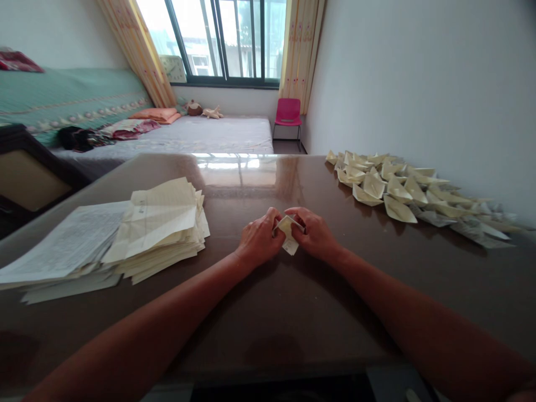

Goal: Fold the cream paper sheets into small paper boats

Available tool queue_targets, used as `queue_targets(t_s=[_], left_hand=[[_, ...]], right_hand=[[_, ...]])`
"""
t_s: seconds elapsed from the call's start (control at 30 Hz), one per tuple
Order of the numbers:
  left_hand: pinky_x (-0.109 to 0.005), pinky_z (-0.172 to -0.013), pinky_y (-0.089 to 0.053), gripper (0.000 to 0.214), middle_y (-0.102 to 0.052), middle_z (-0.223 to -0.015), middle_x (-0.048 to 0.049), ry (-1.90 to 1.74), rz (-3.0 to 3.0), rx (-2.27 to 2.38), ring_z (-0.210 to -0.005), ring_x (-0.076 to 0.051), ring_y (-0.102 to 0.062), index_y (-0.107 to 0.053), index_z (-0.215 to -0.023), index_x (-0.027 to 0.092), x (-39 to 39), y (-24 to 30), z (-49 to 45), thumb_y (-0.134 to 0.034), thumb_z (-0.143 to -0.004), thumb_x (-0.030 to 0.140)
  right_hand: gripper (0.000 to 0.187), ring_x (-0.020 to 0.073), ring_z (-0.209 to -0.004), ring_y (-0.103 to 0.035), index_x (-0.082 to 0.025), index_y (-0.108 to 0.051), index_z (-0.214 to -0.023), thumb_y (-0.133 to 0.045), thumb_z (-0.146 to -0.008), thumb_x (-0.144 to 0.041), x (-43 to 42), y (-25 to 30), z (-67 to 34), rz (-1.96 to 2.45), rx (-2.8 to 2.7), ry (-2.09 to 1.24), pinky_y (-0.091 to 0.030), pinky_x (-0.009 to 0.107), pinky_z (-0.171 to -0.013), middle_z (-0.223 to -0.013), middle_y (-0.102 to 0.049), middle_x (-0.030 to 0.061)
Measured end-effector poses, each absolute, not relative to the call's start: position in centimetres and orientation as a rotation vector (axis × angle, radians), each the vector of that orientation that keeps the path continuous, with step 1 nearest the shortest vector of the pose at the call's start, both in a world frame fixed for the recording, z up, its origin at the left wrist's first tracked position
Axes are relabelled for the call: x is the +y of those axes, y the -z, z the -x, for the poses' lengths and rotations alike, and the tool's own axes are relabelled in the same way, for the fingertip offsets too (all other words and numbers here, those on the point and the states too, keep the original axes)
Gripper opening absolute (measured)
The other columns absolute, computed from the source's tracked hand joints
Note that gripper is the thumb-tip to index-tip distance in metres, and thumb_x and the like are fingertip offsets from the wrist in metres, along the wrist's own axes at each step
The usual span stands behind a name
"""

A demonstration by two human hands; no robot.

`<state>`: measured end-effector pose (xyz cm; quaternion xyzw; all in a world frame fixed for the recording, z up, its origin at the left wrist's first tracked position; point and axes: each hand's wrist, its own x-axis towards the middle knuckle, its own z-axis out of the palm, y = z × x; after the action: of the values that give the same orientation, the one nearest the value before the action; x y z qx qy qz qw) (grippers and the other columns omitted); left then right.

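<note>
Left hand [260,237] and right hand [316,231] both grip one small folded paper [290,244], thumbs and fingers pinching it from either side. It is held just over the middle of the desk [268,318], one pointed corner turned toward the person; fingers hide its sides, so the inner folds cannot be read.

Thin paper like this could tear or crumple at a crease, I judge, if the two hands pulled unevenly or pressed too hard. Well to the left, the yellowish sheets [154,215] form a ragged stack, partly over the white printed sheets [79,237]; a brush from the left forearm could send the loose top ones sliding. On the right, the paper boats [414,191] lie crowded together near the wall [419,84], and a wide swing of the right arm might crush or scatter them.

As for containers, the boats have open hollows, too small here to tell what they hold. Sheets and boats alike rest directly on the desk.
</note>
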<state>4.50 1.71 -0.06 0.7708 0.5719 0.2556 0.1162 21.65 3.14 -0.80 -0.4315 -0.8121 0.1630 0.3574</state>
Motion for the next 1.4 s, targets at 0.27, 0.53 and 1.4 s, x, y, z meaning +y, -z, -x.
queue_targets(t_s=[0.27,0.53,1.4], left_hand=[[-0.027,-0.057,-0.029,0.014,-0.065,-0.078,0.0011,-0.642,-2.310,1.612,-0.070,-0.019,-0.062,-0.047,-0.098,0.026,1.7,0.3,-4.5,-0.049,-0.085,0.030],[-0.026,-0.058,-0.032,0.016,-0.061,-0.085,0.0028,-0.528,-2.424,1.473,-0.070,-0.016,-0.057,-0.051,-0.091,0.027,2.3,0.7,-3.2,-0.055,-0.076,0.023],[-0.025,-0.086,-0.048,0.027,-0.067,-0.105,-0.0043,-0.301,-2.937,0.708,-0.098,-0.015,-0.055,-0.066,-0.098,0.018,2.4,-0.9,-1.7,-0.040,-0.096,0.022]], right_hand=[[0.019,0.0144,-0.069,-0.055,-0.019,-0.054,-0.103,-0.052,-0.085,-0.026,3.4,1.5,-21.6,1.148,-2.149,-0.509,-0.042,0.026,-0.067,-0.077,-0.061,0.0002],[0.011,0.0112,-0.064,-0.050,-0.021,-0.052,-0.084,-0.059,-0.076,-0.020,4.0,2.1,-22.8,1.253,-2.260,-0.460,-0.032,0.022,-0.057,-0.077,-0.058,-0.0022],[0.009,0.0147,-0.085,-0.056,-0.022,-0.068,-0.081,-0.060,-0.081,-0.018,3.9,-2.1,-27.0,0.973,-2.746,-0.493,-0.038,0.023,-0.072,-0.087,-0.064,0.0015]])
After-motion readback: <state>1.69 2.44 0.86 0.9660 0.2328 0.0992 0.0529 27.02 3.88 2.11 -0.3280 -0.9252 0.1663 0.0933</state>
